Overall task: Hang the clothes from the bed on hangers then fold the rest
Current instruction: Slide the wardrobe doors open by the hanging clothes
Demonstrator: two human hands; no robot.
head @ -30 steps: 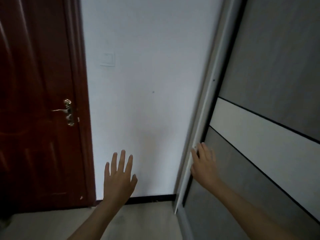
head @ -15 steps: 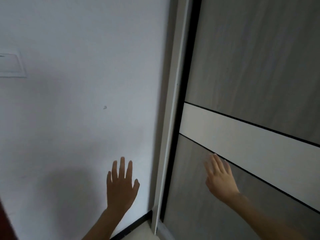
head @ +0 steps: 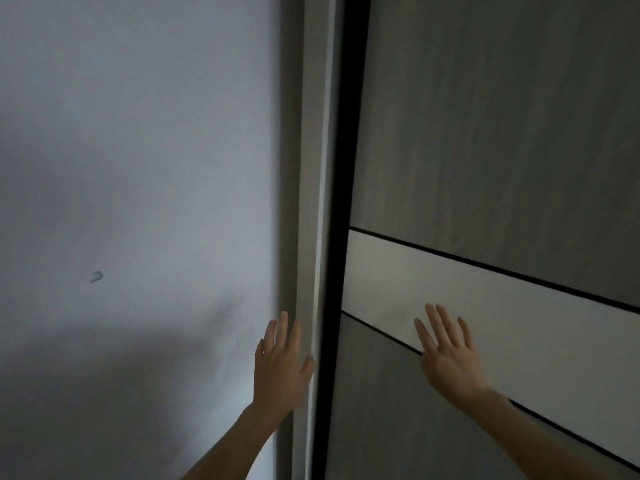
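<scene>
Facing grey wardrobe door [head: 485, 133] w/ white band [head: 536, 327] — L hand [head: 280, 368], R hand [head: 450, 365] fingers spread.

wardrobe door [head: 485, 133] | grey wood-grain, white band across | upright | black edge beside pale frame [head: 311, 168]

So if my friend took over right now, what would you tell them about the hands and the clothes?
Left hand: open, fingers straight, by the pale frame beside the wall.
Right hand: open, spread at the white band of the grey door; contact unclear.
Clothes, bed, hangers: not in view.
Done: nothing shows as hung or folded.
To do: probably slide the door, then hang and fold.
</scene>
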